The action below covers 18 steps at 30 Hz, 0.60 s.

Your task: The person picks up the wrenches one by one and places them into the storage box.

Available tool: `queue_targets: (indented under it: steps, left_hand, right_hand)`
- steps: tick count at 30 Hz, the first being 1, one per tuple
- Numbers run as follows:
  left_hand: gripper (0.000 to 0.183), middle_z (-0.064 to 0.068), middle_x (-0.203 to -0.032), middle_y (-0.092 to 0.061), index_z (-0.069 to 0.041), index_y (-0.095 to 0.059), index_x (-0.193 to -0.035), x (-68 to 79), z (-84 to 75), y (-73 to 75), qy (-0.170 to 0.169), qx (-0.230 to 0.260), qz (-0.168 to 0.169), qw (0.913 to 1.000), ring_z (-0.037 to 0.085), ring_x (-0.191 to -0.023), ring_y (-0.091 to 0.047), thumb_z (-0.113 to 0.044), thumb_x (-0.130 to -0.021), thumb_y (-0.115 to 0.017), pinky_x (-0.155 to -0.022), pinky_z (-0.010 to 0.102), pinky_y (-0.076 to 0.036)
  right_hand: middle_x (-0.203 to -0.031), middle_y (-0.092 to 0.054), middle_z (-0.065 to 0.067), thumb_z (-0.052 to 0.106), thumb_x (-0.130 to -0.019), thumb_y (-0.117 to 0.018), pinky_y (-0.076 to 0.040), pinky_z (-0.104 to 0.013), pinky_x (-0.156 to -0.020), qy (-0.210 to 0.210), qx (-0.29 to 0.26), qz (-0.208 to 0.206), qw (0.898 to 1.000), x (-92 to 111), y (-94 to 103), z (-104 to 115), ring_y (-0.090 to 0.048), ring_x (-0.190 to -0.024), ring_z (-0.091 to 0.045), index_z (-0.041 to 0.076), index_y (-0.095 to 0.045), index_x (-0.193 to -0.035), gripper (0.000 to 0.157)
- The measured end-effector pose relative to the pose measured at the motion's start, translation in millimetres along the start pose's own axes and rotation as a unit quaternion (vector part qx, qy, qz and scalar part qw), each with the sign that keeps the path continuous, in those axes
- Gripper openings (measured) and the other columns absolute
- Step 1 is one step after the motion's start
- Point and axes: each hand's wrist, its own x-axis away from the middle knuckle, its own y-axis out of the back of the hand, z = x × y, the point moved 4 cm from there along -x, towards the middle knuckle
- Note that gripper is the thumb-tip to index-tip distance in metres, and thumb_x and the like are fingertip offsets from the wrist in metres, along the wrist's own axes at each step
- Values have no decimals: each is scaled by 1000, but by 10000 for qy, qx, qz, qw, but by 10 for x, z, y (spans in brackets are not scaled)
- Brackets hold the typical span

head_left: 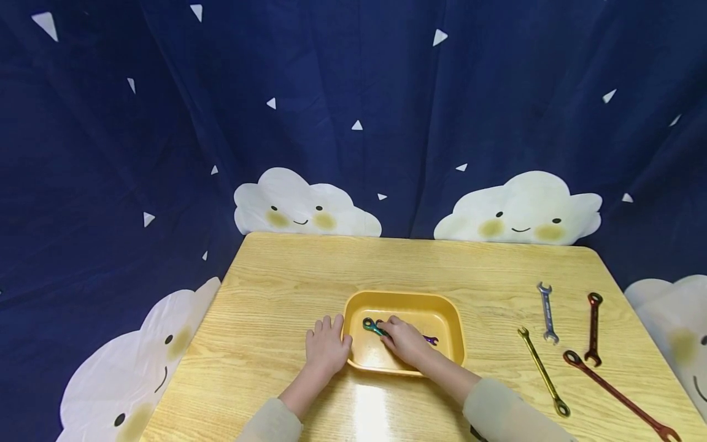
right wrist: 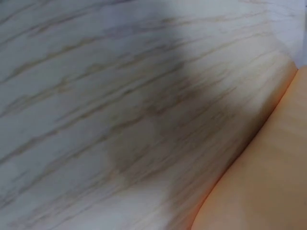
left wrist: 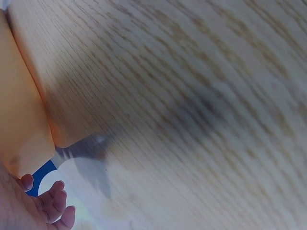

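Pinching the green wrench point(head_left: 375, 329) with the fingers of my right hand point(head_left: 405, 341), I see from the head view its ring end pointing left and away inside the yellow tray point(head_left: 433, 316) on the bench point(head_left: 276, 276). A purple wrench point(head_left: 431, 340) pokes out rightward. My left hand point(head_left: 327, 347), fingers spread, sits farther off at the tray's left rim. The left wrist view shows those fingers loose beside the wall; the right wrist view, just bench and tray.

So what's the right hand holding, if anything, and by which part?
The right hand appears to pinch a shiny green metal wrench by its shaft, ring end showing.
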Motion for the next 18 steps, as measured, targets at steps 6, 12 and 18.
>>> queue_targets:
  steps: [6,12,18]
  left_hand:
    - [35,11,-100,-50,-13,-47,-114,6,-1,-4,-16,-8,-71,10000,29,-88,-46,-31,-84,-48,-73,44,-36]
    - [33,10,-97,-50,-13,-47,-111,2,10,-18,-46,-64,-187,9998,29,-86,-46,-30,-83,-49,-70,43,-36]
    - [31,10,-95,-49,-13,-47,-109,-2,14,-32,-69,-120,-219,9997,28,-84,-46,-30,-83,-48,-69,43,-36]
  right_hand:
    - [-81,-56,-7,7,-79,-68,-46,-27,-53,188,68,-1,9998,-5,-15,5,-55,-62,-16,3,-66,-101,23]
    - [-78,-54,-5,9,-78,-68,-46,-28,-53,320,249,-8,9992,-6,-7,14,-54,-61,-15,4,-66,-100,22]
    - [-78,-54,-3,14,-78,-69,-46,-29,-54,318,454,29,9985,-5,-13,22,-55,-61,-14,6,-68,-100,23]
